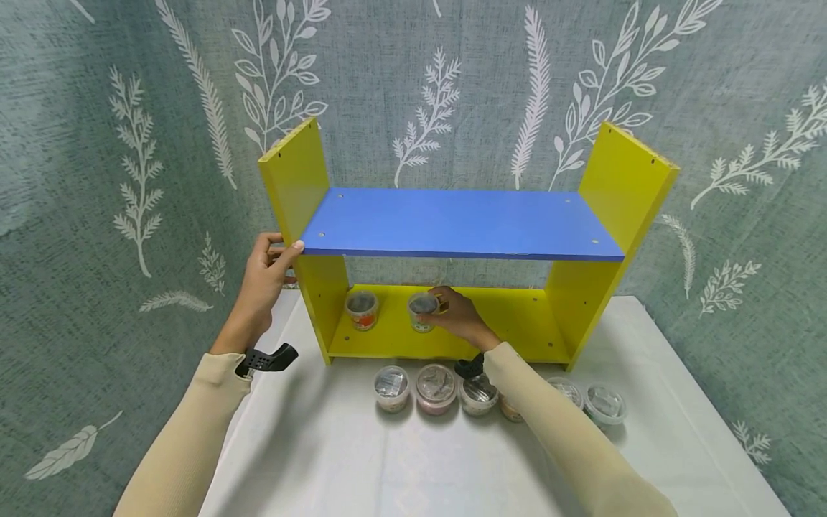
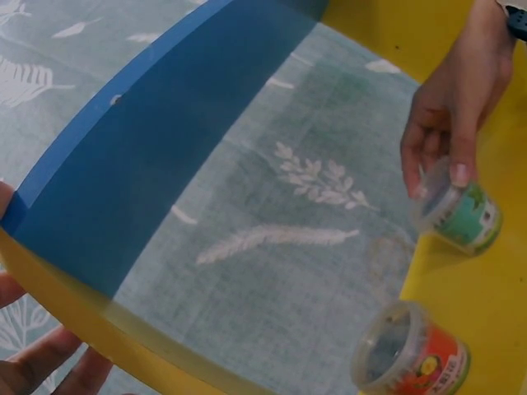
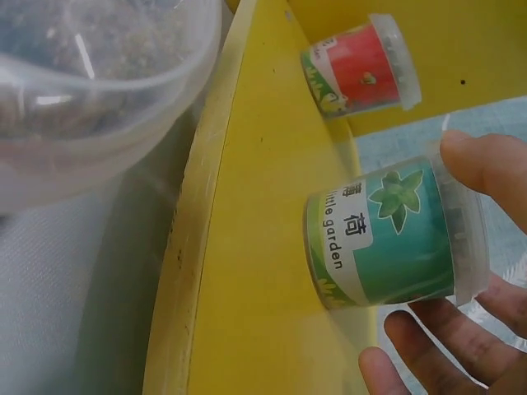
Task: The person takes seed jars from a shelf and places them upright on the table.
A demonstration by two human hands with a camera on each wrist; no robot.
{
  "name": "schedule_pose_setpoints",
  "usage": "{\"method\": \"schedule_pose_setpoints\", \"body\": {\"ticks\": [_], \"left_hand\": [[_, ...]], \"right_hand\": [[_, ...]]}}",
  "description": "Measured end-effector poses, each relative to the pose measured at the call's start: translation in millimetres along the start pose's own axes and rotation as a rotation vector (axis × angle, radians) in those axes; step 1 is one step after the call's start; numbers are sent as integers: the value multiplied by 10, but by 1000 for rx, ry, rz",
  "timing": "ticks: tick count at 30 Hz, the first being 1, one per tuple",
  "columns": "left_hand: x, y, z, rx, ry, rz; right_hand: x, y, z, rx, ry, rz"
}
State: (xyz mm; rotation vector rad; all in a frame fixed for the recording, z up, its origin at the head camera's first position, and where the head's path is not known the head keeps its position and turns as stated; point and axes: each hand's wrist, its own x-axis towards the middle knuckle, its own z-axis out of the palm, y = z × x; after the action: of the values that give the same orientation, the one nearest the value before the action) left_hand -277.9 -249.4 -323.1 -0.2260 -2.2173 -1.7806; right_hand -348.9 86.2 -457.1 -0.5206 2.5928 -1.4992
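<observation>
My right hand point(image 1: 461, 316) grips a small clear-lidded tub point(image 3: 387, 239) by its rim, thumb on one side and fingers on the other. The tub has a green label with a leaf and "little garden" on it. It stands upright on the yellow lower board point(image 1: 504, 316) of a shelf. To its left on the same board is a similar tub with a red-orange label point(image 1: 363, 316). My left hand point(image 1: 260, 280) holds the shelf's yellow left side panel point(image 1: 293, 169), thumb at the front corner of the blue upper board point(image 1: 452, 222).
Several lidded tubs stand in a row on the white table point(image 1: 362, 467) before the shelf, among them a pinkish one point(image 1: 436, 391) and one at the far right point(image 1: 605, 406). My right forearm passes over part of this row. Patterned cloth point(image 1: 420, 93) hangs behind the shelf.
</observation>
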Motion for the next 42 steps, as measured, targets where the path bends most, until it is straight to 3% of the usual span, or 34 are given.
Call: {"method": "schedule_pose_setpoints", "body": {"ticks": [24,42], "left_hand": [[-5,-25,-18,7,0,3],[22,-12,-9,18,-9,-11]], "right_hand": [[-118,-105,42,-33,-3,12],[-221,-184,74,-68,12,-51]]}}
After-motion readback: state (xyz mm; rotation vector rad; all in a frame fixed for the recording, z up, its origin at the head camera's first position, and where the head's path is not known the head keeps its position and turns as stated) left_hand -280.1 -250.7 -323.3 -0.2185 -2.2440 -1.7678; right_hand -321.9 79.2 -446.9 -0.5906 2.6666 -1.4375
